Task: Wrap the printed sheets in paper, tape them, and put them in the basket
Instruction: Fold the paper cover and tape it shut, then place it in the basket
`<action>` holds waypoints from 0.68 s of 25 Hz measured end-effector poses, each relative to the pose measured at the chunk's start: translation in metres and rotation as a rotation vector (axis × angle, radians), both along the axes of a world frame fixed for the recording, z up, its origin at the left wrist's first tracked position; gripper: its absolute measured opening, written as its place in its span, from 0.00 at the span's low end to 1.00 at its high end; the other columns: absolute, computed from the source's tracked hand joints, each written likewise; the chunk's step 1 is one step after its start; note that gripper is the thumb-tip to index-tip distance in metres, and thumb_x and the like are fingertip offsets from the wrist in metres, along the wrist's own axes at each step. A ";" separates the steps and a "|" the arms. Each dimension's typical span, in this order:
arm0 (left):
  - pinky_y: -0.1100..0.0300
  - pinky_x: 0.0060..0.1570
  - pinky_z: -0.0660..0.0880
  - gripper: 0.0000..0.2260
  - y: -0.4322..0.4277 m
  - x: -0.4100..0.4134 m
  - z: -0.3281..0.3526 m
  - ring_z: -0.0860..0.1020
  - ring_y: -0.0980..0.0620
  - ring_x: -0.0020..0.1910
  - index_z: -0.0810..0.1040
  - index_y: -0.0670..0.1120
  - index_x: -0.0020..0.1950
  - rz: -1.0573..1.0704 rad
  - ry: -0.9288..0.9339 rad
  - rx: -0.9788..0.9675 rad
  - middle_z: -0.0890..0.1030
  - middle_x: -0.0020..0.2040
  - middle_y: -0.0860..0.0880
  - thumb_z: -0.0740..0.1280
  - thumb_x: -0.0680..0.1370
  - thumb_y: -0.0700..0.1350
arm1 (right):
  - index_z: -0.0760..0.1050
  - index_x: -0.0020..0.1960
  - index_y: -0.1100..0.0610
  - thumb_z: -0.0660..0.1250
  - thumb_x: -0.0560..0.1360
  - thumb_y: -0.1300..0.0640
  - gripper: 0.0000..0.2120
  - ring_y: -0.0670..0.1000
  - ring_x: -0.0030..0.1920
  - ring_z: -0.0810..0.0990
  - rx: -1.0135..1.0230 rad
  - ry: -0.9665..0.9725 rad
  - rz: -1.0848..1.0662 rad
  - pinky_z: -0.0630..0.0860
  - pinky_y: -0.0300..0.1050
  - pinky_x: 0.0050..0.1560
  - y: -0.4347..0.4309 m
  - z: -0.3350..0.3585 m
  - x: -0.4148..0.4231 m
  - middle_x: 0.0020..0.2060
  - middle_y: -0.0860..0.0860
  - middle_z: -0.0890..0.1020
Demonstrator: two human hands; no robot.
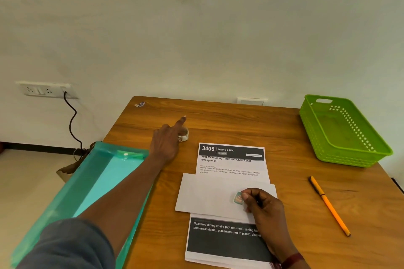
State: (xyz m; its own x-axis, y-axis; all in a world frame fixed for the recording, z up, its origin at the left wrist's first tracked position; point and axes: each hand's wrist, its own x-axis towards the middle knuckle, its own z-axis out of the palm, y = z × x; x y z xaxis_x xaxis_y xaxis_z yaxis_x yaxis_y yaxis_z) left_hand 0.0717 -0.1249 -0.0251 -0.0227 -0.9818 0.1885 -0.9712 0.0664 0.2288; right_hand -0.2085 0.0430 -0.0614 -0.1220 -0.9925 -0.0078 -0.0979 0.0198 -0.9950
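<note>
The right grip (264, 207) is closed in a pinch on a short tape piece (238, 197) and presses it onto the white wrapping paper (209, 194). This paper lies as a band across the middle of the printed sheets (231, 166), which rest flat at the near edge of the surface (218, 115). The pinch appears to fix the band in position for sealing. The left grip (167, 142) reaches over the tape roll (184, 135) toward the left edge, index finger straight. Whether it grasps the roll cannot be determined. The sheets lie directly beneath the right grip. The basket (345, 158) stands at the far right corner, well apart from them.
</note>
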 end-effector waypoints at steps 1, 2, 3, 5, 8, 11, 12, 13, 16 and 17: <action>0.52 0.57 0.72 0.38 0.007 -0.002 0.002 0.74 0.48 0.58 0.53 0.56 0.79 0.010 0.035 -0.025 0.79 0.62 0.47 0.71 0.76 0.41 | 0.83 0.44 0.58 0.70 0.75 0.63 0.05 0.47 0.33 0.77 0.012 -0.029 -0.002 0.76 0.38 0.37 -0.001 0.002 0.000 0.35 0.53 0.84; 0.52 0.56 0.73 0.38 0.015 -0.005 0.004 0.75 0.48 0.57 0.54 0.56 0.78 0.021 0.105 -0.057 0.79 0.62 0.48 0.71 0.75 0.40 | 0.84 0.45 0.58 0.69 0.76 0.63 0.04 0.47 0.33 0.78 0.030 -0.061 0.000 0.76 0.38 0.37 -0.002 0.004 0.000 0.37 0.53 0.85; 0.52 0.55 0.73 0.37 0.026 -0.010 0.005 0.75 0.48 0.56 0.56 0.55 0.78 0.027 0.206 -0.093 0.79 0.62 0.48 0.72 0.75 0.40 | 0.83 0.45 0.59 0.69 0.76 0.63 0.04 0.48 0.33 0.78 0.051 -0.089 0.001 0.76 0.38 0.36 -0.003 0.006 0.000 0.38 0.54 0.86; 0.52 0.54 0.73 0.35 0.055 -0.027 0.000 0.76 0.47 0.56 0.59 0.53 0.78 -0.005 0.393 -0.167 0.79 0.61 0.48 0.71 0.75 0.39 | 0.83 0.46 0.62 0.69 0.76 0.63 0.04 0.51 0.34 0.79 0.083 -0.142 0.005 0.77 0.40 0.36 -0.007 0.010 -0.003 0.40 0.57 0.86; 0.51 0.54 0.75 0.30 0.105 -0.060 -0.009 0.74 0.48 0.55 0.64 0.49 0.75 -0.105 0.478 -0.179 0.79 0.59 0.49 0.70 0.75 0.40 | 0.82 0.47 0.66 0.69 0.76 0.64 0.05 0.53 0.40 0.81 0.122 -0.222 0.016 0.79 0.42 0.37 -0.013 0.014 -0.004 0.43 0.62 0.85; 0.53 0.61 0.73 0.24 0.146 -0.093 -0.018 0.74 0.49 0.61 0.70 0.50 0.71 -0.159 0.498 -0.128 0.77 0.62 0.49 0.70 0.76 0.41 | 0.82 0.47 0.66 0.69 0.75 0.64 0.05 0.52 0.43 0.82 0.124 -0.260 0.011 0.79 0.41 0.36 -0.014 0.021 -0.004 0.44 0.63 0.84; 0.57 0.63 0.70 0.22 0.155 -0.102 -0.021 0.73 0.50 0.64 0.71 0.50 0.70 -0.189 0.475 -0.107 0.76 0.65 0.49 0.69 0.76 0.42 | 0.82 0.47 0.66 0.69 0.76 0.64 0.05 0.51 0.42 0.82 0.113 -0.249 0.004 0.79 0.41 0.35 -0.014 0.025 -0.007 0.43 0.62 0.85; 0.60 0.64 0.67 0.20 0.161 -0.110 -0.024 0.72 0.50 0.66 0.72 0.50 0.69 -0.223 0.438 -0.103 0.75 0.66 0.50 0.69 0.77 0.44 | 0.82 0.47 0.65 0.69 0.76 0.64 0.05 0.50 0.41 0.82 0.095 -0.198 -0.002 0.79 0.41 0.35 -0.015 0.029 -0.012 0.42 0.60 0.85; 0.61 0.65 0.66 0.16 0.167 -0.132 -0.033 0.72 0.51 0.66 0.75 0.49 0.66 -0.289 0.358 -0.097 0.76 0.66 0.50 0.67 0.78 0.48 | 0.83 0.48 0.60 0.68 0.77 0.61 0.05 0.48 0.40 0.82 0.064 0.089 -0.006 0.78 0.38 0.33 -0.020 0.037 -0.038 0.41 0.54 0.86; 0.59 0.65 0.67 0.16 0.168 -0.140 -0.035 0.73 0.50 0.65 0.76 0.49 0.65 -0.297 0.336 -0.097 0.76 0.65 0.50 0.67 0.78 0.49 | 0.83 0.48 0.58 0.68 0.77 0.59 0.05 0.46 0.39 0.81 0.083 0.170 -0.016 0.77 0.37 0.33 -0.023 0.037 -0.049 0.42 0.52 0.86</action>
